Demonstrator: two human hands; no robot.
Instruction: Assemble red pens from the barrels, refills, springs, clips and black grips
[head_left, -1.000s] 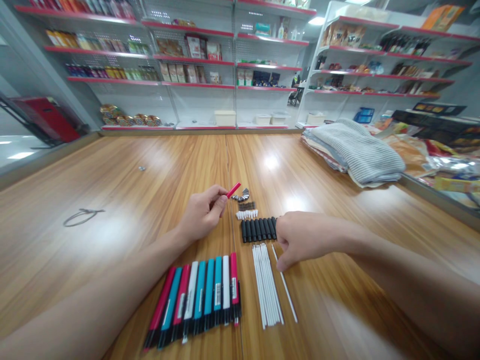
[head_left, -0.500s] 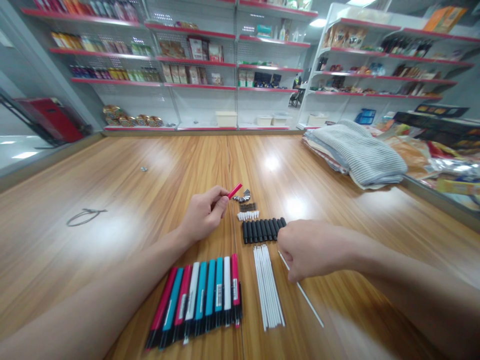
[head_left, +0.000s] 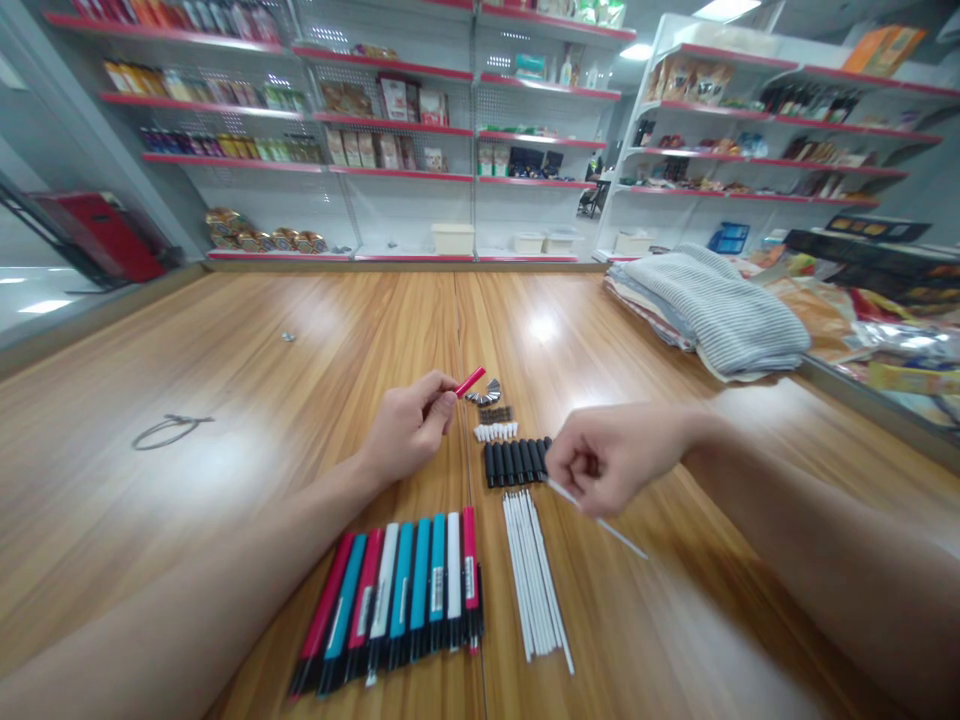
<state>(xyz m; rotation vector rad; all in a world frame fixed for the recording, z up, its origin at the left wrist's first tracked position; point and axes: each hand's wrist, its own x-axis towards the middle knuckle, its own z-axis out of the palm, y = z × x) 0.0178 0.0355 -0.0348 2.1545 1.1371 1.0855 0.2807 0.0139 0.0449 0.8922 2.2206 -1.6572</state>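
Two hands grip a tube and rod above a glossy wooden table, shelves beyond.

On my feed, the left hand and the right hand are both bare, the right one slightly blurred. I see the left forearm and right forearm bare too, smooth and tapered, each broadening toward the view's edge.

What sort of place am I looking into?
Probably a shop or a mock-up of one: red-edged shelves carry rows of bottles and packaged goods, behind a wood-grain table.
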